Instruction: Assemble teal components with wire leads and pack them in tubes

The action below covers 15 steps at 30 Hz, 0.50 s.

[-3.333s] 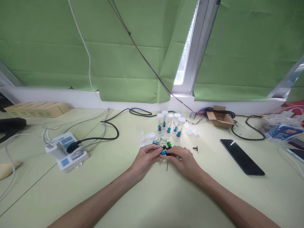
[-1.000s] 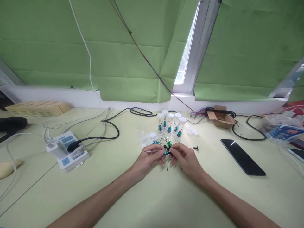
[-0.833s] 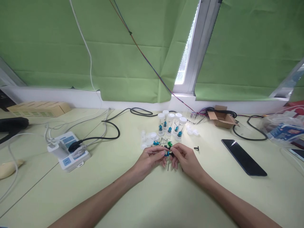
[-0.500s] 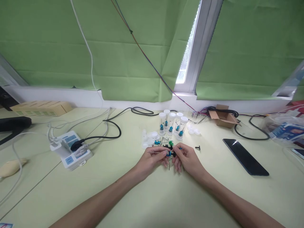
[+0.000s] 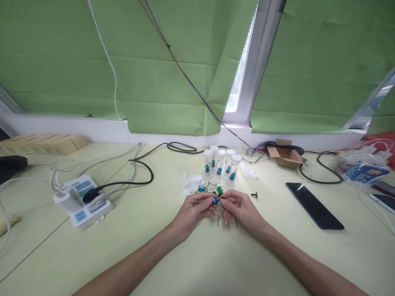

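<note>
Between the thumb and fingers of my left hand [image 5: 197, 210] is a small blue metal fitting [image 5: 215, 201], with a thin metal rod [image 5: 194, 201] pointing left. My right hand [image 5: 238, 205] is closed in a pinch at the fitting's right end; its fingertips hide whatever they grip. Thin dark rods [image 5: 219, 218] lie below the fingers. Just beyond my hands are a green fitting [image 5: 219, 190], another blue fitting [image 5: 202, 189] and several loose metal pins [image 5: 214, 183]. Behind them stand several clear white-capped tubes [image 5: 219, 164], each with a blue fitting inside.
A black T-shaped piece [image 5: 254, 195] and a phone [image 5: 314, 205] lie on the right, below an open cardboard box [image 5: 285, 156]. White caps [image 5: 248, 171] sit beside the tubes. On the left is a power strip [image 5: 89, 213] with plugs; a black cable [image 5: 182, 146] runs along the back.
The black round knob seen at my right fingertips earlier no longer shows. Both hands remain together around the blue fitting. The whole view has shifted slightly.
</note>
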{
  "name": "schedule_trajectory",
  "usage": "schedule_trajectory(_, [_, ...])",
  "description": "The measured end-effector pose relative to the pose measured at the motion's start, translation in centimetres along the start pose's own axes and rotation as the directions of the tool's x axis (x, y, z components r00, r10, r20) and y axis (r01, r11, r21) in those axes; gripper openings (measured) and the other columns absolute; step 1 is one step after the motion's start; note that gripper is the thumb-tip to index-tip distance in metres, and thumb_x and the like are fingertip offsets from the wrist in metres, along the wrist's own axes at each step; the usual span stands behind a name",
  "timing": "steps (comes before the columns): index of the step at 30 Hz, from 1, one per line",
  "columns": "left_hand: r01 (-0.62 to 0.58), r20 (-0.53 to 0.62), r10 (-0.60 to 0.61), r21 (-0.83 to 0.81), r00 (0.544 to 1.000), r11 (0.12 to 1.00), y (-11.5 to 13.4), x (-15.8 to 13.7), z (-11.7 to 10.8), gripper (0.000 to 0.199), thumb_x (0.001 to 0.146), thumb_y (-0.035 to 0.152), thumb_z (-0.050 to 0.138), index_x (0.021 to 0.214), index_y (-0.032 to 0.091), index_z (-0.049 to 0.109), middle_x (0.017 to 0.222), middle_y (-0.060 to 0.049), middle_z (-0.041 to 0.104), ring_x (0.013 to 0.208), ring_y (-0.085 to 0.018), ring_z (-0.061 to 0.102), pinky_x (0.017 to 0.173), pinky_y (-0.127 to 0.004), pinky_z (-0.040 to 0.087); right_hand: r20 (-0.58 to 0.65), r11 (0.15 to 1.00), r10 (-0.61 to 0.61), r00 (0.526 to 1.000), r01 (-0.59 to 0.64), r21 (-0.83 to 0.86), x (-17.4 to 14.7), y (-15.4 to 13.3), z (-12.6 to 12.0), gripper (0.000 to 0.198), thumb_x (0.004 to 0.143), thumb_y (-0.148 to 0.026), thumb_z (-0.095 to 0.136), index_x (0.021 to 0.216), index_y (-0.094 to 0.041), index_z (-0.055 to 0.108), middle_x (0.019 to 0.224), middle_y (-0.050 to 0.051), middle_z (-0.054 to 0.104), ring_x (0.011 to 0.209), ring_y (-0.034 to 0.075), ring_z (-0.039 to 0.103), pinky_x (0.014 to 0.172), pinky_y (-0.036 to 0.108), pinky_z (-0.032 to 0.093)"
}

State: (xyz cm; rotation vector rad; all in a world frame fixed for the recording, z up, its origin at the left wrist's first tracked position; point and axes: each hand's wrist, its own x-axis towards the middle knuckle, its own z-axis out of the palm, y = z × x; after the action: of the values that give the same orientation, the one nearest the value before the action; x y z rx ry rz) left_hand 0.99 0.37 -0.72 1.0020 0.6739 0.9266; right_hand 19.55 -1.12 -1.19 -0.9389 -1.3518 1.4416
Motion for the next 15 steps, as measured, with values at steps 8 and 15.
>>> schedule_trajectory(8, [0.018,0.045,-0.017,-0.006,0.999,1.0,-0.3,0.04,0.19,0.031,0.079,0.034,0.074,0.098,0.01,0.073,0.085,-0.013,0.072,0.069,-0.018,0.066,0.065,-0.03,0.053,0.012,0.991,0.13,0.991,-0.13,-0.042,0.01,0.01,0.04,0.051,0.085,-0.064,0.053,0.064,-0.018,0.052,0.038,-0.006,0.052,0.023,0.009,0.045,0.023,0.016,0.029])
schedule_trajectory(15, [0.036,0.038,-0.036,-0.017,0.999,0.999,-0.21,-0.03,0.18,0.029,0.079,0.034,0.075,0.095,0.01,0.075,0.082,-0.012,0.071,0.07,-0.018,0.064,0.064,-0.029,0.052,0.017,0.99,0.122,0.992,-0.12,-0.079,0.12,0.41,0.18,0.06,0.085,-0.071,0.045,0.058,-0.017,0.051,0.033,-0.006,0.048,0.02,0.007,0.037,0.021,0.016,0.026])
